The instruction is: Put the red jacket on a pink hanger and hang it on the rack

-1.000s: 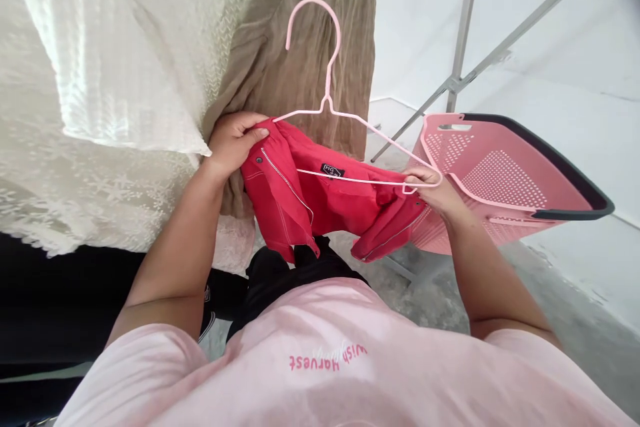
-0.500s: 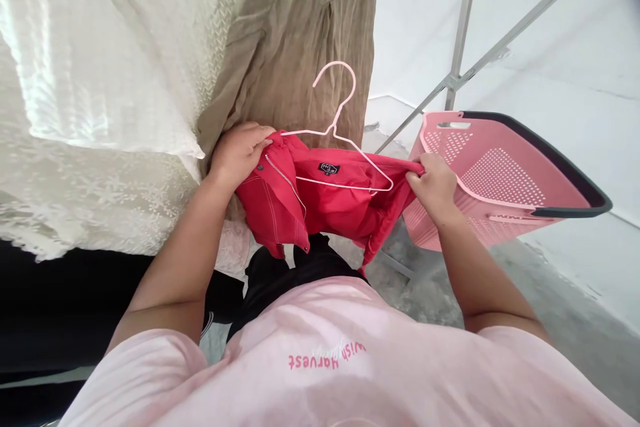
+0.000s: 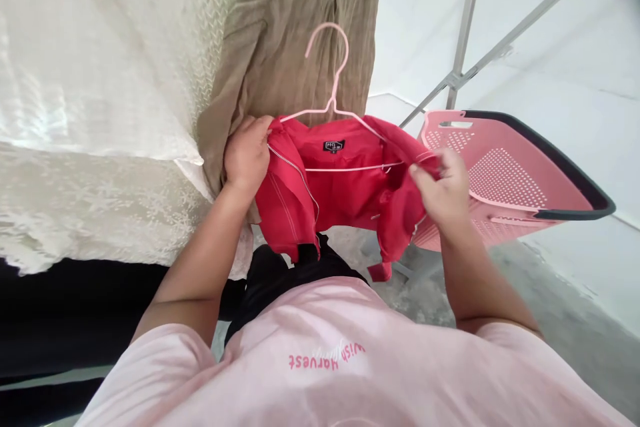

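Note:
A red zip jacket (image 3: 345,197) hangs between my two hands, its front spread apart and a black label showing inside the collar. Inside its shoulders sits a pink wire hanger (image 3: 333,105), with the hook standing up above the collar. My left hand (image 3: 249,155) is closed on the jacket's shoulder at the left, near one end of the hanger. On the other side my right hand (image 3: 444,190) grips the right shoulder; thumb and fingers pinch the cloth over the hanger's arm. Both hanger ends are covered by red fabric.
Brown crinkled cloth (image 3: 310,60) hangs right behind the jacket. White lace fabric (image 3: 100,193) hangs at the left, with black cloth (image 3: 65,307) beneath. A pink perforated basket (image 3: 505,177) with a dark handle stands at the right, in front of metal rack bars (image 3: 463,47).
The jacket's right shoulder now covers the hanger's right arm, which was outside before. The hanger has risen and levelled, and my right hand has shifted slightly right.

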Tool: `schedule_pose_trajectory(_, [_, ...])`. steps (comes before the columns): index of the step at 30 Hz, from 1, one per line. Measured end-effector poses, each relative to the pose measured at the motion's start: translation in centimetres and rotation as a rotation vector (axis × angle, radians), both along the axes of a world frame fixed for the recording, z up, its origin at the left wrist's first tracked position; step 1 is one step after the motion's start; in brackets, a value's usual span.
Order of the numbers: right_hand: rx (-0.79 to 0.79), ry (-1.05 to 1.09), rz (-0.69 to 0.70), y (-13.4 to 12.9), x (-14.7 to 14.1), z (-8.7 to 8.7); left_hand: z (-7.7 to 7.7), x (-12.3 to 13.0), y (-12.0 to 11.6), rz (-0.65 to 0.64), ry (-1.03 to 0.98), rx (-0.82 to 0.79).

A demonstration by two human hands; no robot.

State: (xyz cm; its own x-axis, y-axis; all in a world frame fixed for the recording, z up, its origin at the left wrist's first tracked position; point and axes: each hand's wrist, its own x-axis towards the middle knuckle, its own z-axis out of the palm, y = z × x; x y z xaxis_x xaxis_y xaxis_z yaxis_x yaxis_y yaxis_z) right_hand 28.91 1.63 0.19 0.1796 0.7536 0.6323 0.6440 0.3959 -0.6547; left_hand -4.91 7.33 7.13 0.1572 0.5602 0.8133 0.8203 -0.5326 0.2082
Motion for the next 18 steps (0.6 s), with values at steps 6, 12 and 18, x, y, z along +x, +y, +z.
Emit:
schedule_pose_trajectory(6, [-0.311,-0.224,0.523,-4.0,-2.7,1.5,-0.2,1.0,-1.0,-0.143,-0.136,0.062])
schedule_pose_trajectory(12, [0.235,-0.299,-0.045,-3.7,1.2,3.4,-0.7,0.8,-2.2,-0.169,-0.144,0.129])
schedule_pose_trajectory(18, [0.037,-0.425,0.055,-1.9,1.3,3.1,-0.4,1.2,-2.7,-0.196,-0.177,0.019])
